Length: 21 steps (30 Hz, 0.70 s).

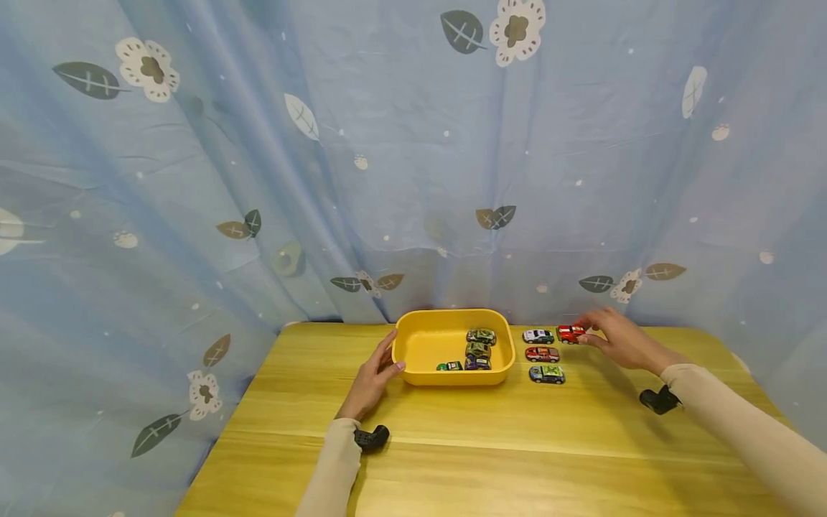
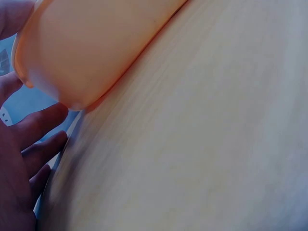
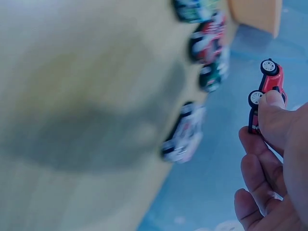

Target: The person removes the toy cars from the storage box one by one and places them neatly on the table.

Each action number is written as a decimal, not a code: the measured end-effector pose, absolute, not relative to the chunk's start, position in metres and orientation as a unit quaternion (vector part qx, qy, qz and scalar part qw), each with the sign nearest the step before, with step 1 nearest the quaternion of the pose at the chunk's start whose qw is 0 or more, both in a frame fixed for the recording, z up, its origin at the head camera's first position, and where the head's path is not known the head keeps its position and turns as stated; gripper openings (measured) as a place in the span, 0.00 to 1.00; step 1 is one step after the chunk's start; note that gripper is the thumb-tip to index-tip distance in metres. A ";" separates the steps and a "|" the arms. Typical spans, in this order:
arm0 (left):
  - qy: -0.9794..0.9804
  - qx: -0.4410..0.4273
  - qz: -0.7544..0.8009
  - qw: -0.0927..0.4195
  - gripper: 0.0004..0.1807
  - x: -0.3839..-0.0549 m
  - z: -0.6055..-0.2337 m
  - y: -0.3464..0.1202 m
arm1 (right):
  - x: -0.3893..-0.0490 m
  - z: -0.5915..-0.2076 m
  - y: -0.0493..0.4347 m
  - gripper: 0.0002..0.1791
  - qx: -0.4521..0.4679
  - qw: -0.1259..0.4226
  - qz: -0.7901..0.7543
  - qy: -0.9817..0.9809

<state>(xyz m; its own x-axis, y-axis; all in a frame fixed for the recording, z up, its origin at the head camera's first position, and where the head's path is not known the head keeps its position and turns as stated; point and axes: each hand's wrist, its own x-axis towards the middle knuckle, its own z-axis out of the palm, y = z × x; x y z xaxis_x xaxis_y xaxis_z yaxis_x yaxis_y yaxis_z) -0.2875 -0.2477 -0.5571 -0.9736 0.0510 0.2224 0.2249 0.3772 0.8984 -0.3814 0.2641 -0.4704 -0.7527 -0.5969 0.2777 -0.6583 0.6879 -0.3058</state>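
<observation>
My right hand pinches a small red toy car between thumb and fingers, held above the table in the right wrist view. To its left stand a white toy car, a red-orange toy car and a green-and-blue toy car, lined up in a column. A whitish toy car with red marks also lies on the table below the right hand. My left hand holds the left end of a yellow bin, thumb at its front corner and fingers against the end wall. Several toy cars lie inside, mostly at the right.
The bin and cars are near the back edge of a wood-grain table. Behind it hangs a blue curtain with leaf and flower prints. Each wrist carries a black device.
</observation>
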 end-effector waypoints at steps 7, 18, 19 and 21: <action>-0.825 -0.078 -0.555 0.077 0.39 -0.285 -0.557 -0.253 | -0.379 -0.499 0.285 0.14 0.336 0.106 0.172 -0.920; -0.823 -0.084 -0.557 0.072 0.40 -0.285 -0.553 -0.252 | -0.382 -0.517 0.287 0.14 0.311 0.078 0.174 -0.931; -0.823 -0.084 -0.557 0.078 0.40 -0.287 -0.557 -0.251 | -0.381 -0.519 0.286 0.14 0.306 0.074 0.177 -0.933; -0.823 -0.084 -0.556 0.078 0.40 -0.286 -0.556 -0.250 | -0.379 -0.522 0.286 0.15 0.297 0.069 0.180 -0.935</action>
<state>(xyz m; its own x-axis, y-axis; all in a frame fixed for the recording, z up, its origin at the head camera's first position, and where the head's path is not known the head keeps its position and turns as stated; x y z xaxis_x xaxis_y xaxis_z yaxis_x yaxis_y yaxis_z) -0.2862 -0.2497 -0.5564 -0.9734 0.0518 0.2230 0.2262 0.3681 0.9019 -0.3793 0.2865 -0.5217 -0.8145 -0.5302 0.2354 -0.5797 0.7589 -0.2967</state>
